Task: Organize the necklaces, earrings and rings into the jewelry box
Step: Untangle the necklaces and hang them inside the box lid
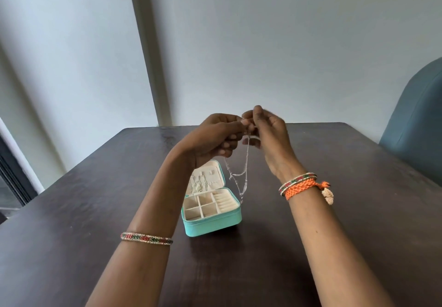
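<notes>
1. Pale grey wall (287,43) behind, with a vertical column edge (143,50) left of centre; dark window frame (12,170) at the far left edge.
2. Dark brown wooden desk (311,247) filling the lower half, back edge against the wall.
3. Left forearm reaching up from the lower left, ringed by a beaded red-and-green bangle (146,238) well below the wrist.
4. Left hand (212,137) raised above the desk, grip curled, thumb and fingertip pinching the top of a thin silver necklace (239,177).
5. Turquoise jewelry box (211,213) on the desk between the two forearms, lid open and standing upright at the back. Cream lining inside: small square compartments at the left of the tray, ring rolls at the right. Chains hanging on the inside of the lid (205,177); too small to count.
6. Necklace strands hanging from both hands in a loop, lowest part just beside the box's right rear corner; whether touching the box, cannot tell.
7. Right hand (265,132) touching the left at the fingertips, grip likewise clenched in a pinch on the same necklace.
8. Right wrist wearing a matching beaded bangle (297,180) and, just below it, an orange braided band (303,188) with a pale tassel.
9. Blue-grey upholstered chair back (416,127) at the right edge, beside the desk.
</notes>
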